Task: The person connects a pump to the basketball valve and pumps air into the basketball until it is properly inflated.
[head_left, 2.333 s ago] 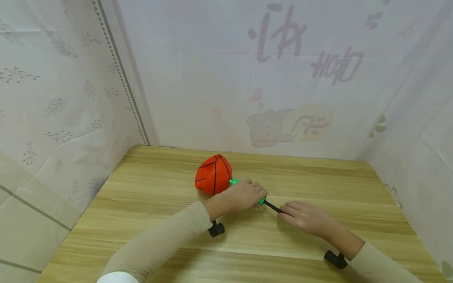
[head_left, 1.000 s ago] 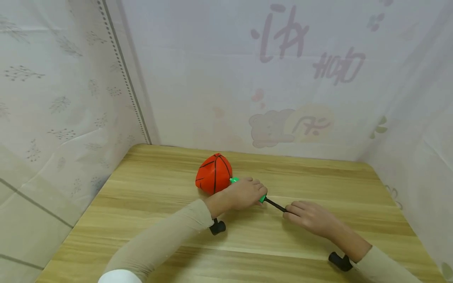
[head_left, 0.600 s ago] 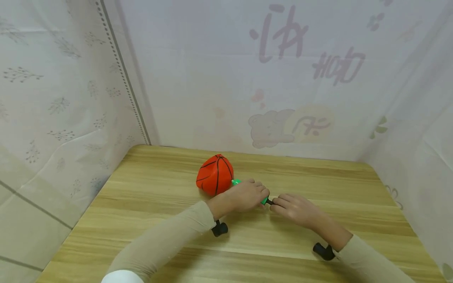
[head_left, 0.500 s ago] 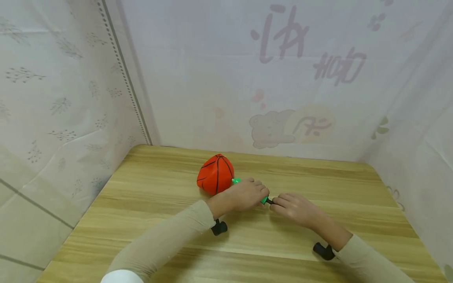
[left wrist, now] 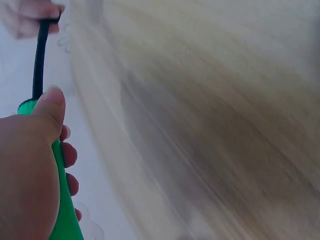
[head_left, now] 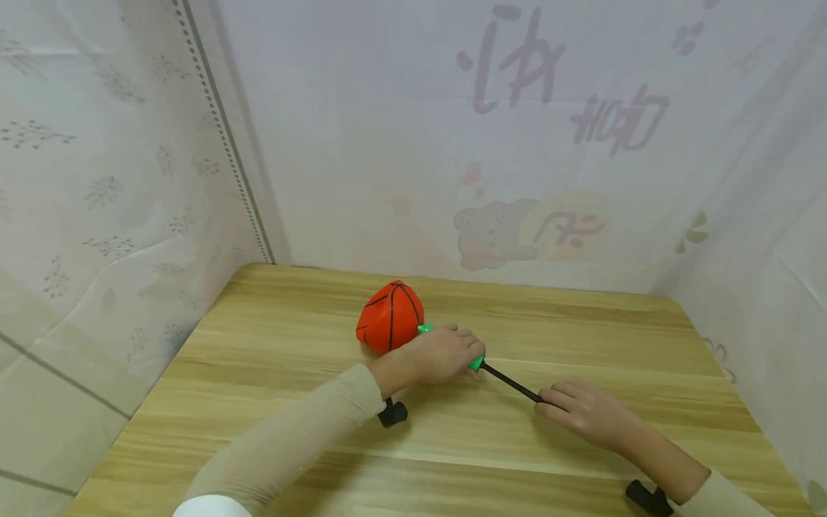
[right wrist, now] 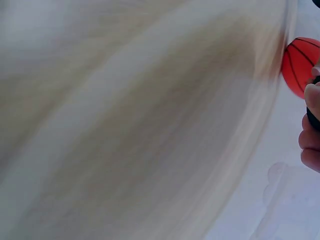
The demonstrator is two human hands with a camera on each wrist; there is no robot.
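Note:
A green hand pump [left wrist: 65, 220] is gripped round its barrel by my left hand [head_left: 442, 355]; the thumb lies along the barrel near its end in the left wrist view. Its tip points at a dented orange toy basketball [head_left: 390, 319] and meets the ball's right side. From the barrel's other end a long stretch of black pump rod [head_left: 512, 381] sticks out. My right hand [head_left: 584, 413] holds the black handle at the rod's end, fingers curled round it in the right wrist view. Most of the handle is hidden by that hand.
Both hands work over a wood-grain table [head_left: 291, 309]. Pale printed curtains [head_left: 362, 143] stand behind it and at both sides. A black wrist-camera mount [head_left: 393, 413] hangs under the left wrist, another black mount [head_left: 648, 497] under the right.
My right hand first pushed the rod nearly into the barrel, then drew it out toward the lower right, so more rod shows now. The left hand and the ball stay about in place.

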